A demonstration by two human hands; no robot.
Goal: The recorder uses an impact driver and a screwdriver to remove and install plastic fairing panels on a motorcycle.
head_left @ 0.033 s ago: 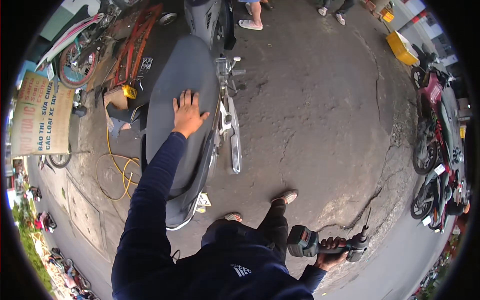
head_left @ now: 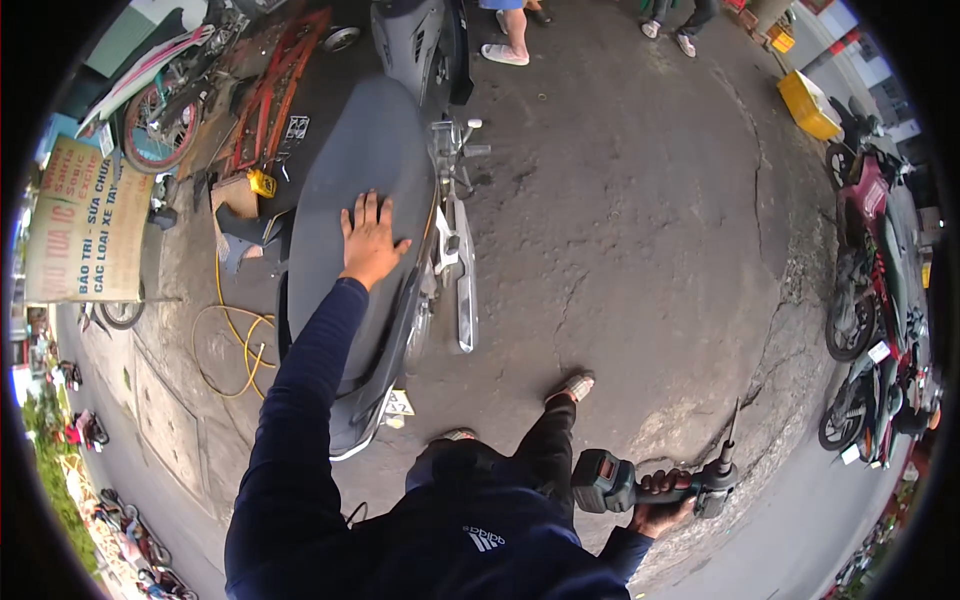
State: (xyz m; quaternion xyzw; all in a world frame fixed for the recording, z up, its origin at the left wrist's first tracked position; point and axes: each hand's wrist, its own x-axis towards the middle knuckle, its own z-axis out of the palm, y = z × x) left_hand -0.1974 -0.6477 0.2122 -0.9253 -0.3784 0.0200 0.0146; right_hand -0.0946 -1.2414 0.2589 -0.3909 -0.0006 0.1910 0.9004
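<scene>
My left hand [head_left: 371, 240] lies flat on the dark grey seat [head_left: 362, 150] of a motor scooter, its fingers spread. The scooter stands ahead of me to the left, and a silver exhaust [head_left: 465, 300] runs along its right side. Out to my right, my right hand [head_left: 662, 500] is wrapped around the grip of a cordless drill [head_left: 712, 488]. A long thin bit [head_left: 734, 425] points forward from the drill, clear of the scooter. The battery [head_left: 603, 481] sits at the drill's other end, toward my body.
A yellow hose [head_left: 245, 345] coils on the ground left of the scooter. Beyond it are a red metal frame [head_left: 272, 100] and a yellow bottle [head_left: 262, 183]. Parked motorbikes [head_left: 868, 230] and a yellow crate [head_left: 808, 105] line the right. Other people's legs [head_left: 515, 35] show at the far edge.
My left hand has slid slightly back toward me along the seat. My right hand keeps its hold on the drill, which has barely moved.
</scene>
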